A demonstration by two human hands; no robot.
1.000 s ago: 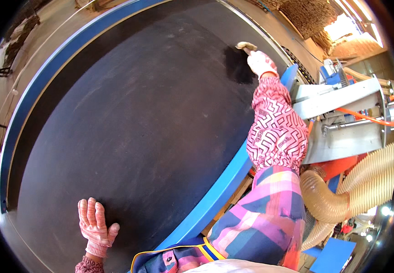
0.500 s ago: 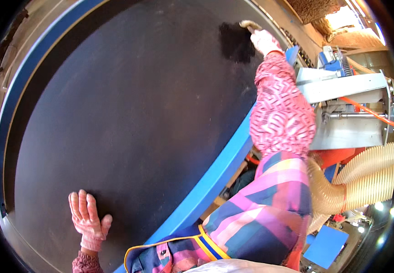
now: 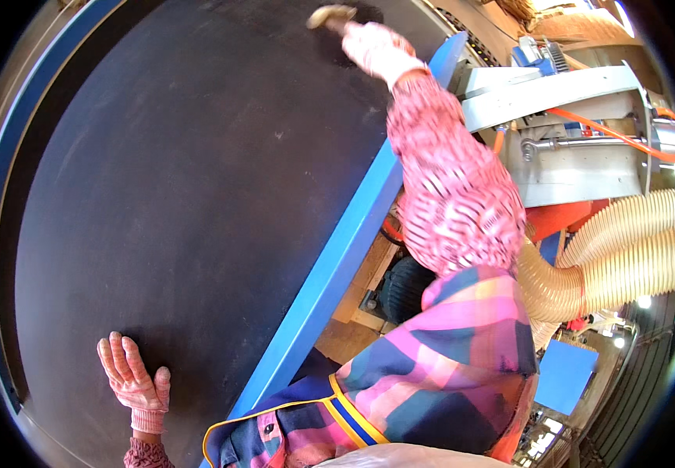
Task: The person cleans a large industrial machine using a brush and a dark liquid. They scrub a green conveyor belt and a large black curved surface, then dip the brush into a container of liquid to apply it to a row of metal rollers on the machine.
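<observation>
Black conveyor belt (image 3: 174, 187) fills the left and middle of the view, with a blue side frame (image 3: 330, 261) along my side. In a pale pinkish work glove, my right hand (image 3: 380, 51) reaches to the far part of the belt. Its fingers are closed round the handle of a brush with a pale tan head (image 3: 331, 15), slightly blurred. A darker patch (image 3: 369, 14) shows on the belt beside the brush. My left hand (image 3: 133, 381), gloved too, is over the near left of the belt, fingers stretched and thumb apart, holding nothing.
Right of my arm stands a machine with a grey metal housing (image 3: 579, 164) and an orange hose (image 3: 614, 132). Ribbed cream ducts (image 3: 626, 261) lie below it. A dark rounded part (image 3: 406, 290) sits beyond the blue frame. Farther down is a blue panel (image 3: 567, 376).
My right hand has swept the brush leftward and farther away along the belt. The view has shifted somewhat; my left hand is still open over the belt.
</observation>
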